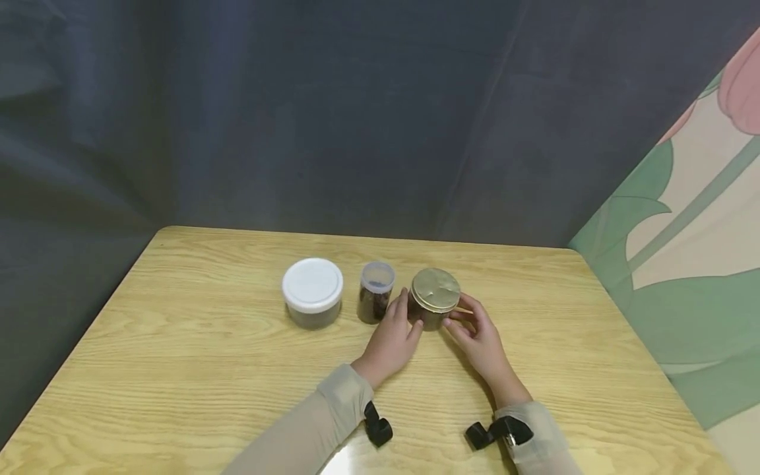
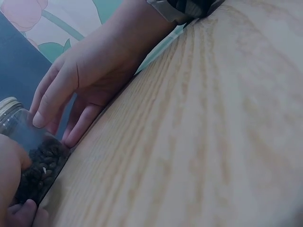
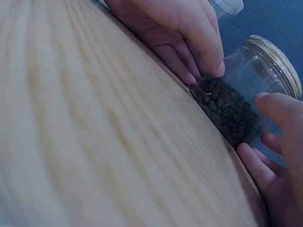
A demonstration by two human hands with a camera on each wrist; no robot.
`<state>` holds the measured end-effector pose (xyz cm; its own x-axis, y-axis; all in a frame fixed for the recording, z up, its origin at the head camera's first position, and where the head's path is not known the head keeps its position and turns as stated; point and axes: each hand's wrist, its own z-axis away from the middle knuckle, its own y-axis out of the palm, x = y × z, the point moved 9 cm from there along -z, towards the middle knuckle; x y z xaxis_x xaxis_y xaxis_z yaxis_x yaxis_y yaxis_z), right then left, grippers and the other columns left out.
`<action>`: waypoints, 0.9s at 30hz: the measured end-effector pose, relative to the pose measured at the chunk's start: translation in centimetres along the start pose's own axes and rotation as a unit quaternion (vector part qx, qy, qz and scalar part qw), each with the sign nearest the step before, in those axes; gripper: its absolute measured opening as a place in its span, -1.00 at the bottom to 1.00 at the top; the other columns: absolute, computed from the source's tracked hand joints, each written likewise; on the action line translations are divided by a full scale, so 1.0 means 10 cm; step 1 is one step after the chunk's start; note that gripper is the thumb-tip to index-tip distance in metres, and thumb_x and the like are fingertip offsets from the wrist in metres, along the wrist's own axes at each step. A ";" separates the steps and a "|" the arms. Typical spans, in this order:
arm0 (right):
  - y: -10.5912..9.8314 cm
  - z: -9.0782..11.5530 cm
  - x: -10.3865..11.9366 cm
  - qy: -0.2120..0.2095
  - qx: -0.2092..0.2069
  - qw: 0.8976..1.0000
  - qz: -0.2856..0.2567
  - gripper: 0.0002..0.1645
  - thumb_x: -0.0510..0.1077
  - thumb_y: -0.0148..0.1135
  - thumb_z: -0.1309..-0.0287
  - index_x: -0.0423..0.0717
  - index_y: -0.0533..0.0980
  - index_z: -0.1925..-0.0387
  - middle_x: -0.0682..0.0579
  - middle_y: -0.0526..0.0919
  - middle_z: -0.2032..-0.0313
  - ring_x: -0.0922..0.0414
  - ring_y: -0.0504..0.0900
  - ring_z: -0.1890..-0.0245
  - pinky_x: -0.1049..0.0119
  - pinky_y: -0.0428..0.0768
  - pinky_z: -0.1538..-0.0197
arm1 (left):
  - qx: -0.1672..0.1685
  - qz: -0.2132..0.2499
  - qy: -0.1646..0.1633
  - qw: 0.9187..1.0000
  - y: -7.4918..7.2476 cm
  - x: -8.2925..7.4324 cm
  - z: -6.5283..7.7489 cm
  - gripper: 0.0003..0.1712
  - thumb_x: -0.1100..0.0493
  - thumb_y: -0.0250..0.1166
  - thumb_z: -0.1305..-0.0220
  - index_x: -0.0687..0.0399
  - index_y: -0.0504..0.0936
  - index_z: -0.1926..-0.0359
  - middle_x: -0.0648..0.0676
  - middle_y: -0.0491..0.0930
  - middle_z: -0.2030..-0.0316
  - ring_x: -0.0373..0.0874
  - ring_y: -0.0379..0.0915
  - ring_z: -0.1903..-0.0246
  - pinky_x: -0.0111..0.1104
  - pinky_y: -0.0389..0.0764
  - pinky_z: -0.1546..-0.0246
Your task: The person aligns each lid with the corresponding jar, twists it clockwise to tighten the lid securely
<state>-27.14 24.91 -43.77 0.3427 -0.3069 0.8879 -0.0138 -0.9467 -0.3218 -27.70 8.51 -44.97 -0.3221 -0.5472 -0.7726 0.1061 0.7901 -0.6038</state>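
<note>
A clear jar with a gold lid [image 1: 436, 289] stands upright on the table, between both hands. Dark brown beans fill its lower part [image 3: 227, 111], as the right wrist view shows. My left hand [image 1: 392, 338] holds the jar's left side, thumb at the front and fingers reaching along the wall. On the opposite side, my right hand [image 1: 483, 344] holds it with thumb and fingers bent around the wall. In the left wrist view the right thumb and fingertips of the right hand [image 2: 90, 78] meet the jar near its base. The jar's far side is hidden.
Just left of the left hand stands a slim clear canister [image 1: 375, 293] with dark contents and a translucent lid. Farther left is a round tub with a white lid [image 1: 313, 287]. A dark curtain [image 1: 356, 119] hangs behind the wooden table [image 1: 178, 369]; floral fabric [image 1: 689, 264] is at right.
</note>
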 end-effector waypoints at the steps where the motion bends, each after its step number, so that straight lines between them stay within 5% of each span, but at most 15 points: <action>1: 0.00 0.00 0.00 0.001 0.000 1.000 0.000 -0.31 -0.41 0.30 -0.28 -0.29 0.30 -0.39 -0.30 0.47 -0.20 0.34 0.57 -0.01 0.55 0.62 -0.04 | 0.002 0.000 0.000 1.000 0.00 0.00 0.00 -0.17 0.13 0.14 -0.52 0.44 -0.05 -0.55 0.39 0.17 -0.46 0.18 0.27 -0.39 -0.09 0.42 -0.38; 12: 0.02 0.02 -0.06 0.037 0.010 0.999 0.000 -0.32 -0.34 0.32 -0.30 -0.27 0.30 -0.39 -0.25 0.47 -0.19 0.25 0.55 -0.04 0.57 0.60 -0.04 | 0.030 0.039 -0.015 0.999 0.01 -0.01 0.09 -0.06 0.18 0.22 -0.43 0.46 -0.13 -0.55 0.43 0.03 -0.50 0.24 0.09 -0.46 -0.03 0.28 -0.45; 18: 0.04 0.02 -0.08 0.039 0.010 0.999 0.002 -0.31 -0.36 0.31 -0.29 -0.28 0.29 -0.39 -0.27 0.45 -0.15 0.21 0.55 -0.04 0.57 0.59 -0.06 | 0.079 0.038 -0.027 0.996 -0.02 0.02 0.19 -0.05 0.15 0.20 -0.44 0.41 -0.17 -0.57 0.40 -0.02 -0.52 0.23 0.07 -0.47 -0.02 0.28 -0.45; 27: 0.03 0.03 -0.07 0.043 0.019 0.999 0.015 -0.27 -0.46 0.28 -0.25 -0.34 0.24 -0.39 -0.29 0.44 -0.17 0.03 0.53 -0.10 0.55 0.58 -0.10 | 0.149 -0.015 0.035 0.988 -0.29 -0.01 0.50 -0.22 0.15 0.16 -0.46 0.37 0.07 -0.53 0.36 0.23 -0.44 0.21 0.18 -0.43 0.01 0.28 -0.45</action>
<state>-27.08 24.86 -44.57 0.2603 -0.3435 0.9024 0.0142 -0.9331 -0.3593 -23.31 4.94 -44.11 -0.3920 -0.5399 -0.7449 0.3649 0.6520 -0.6646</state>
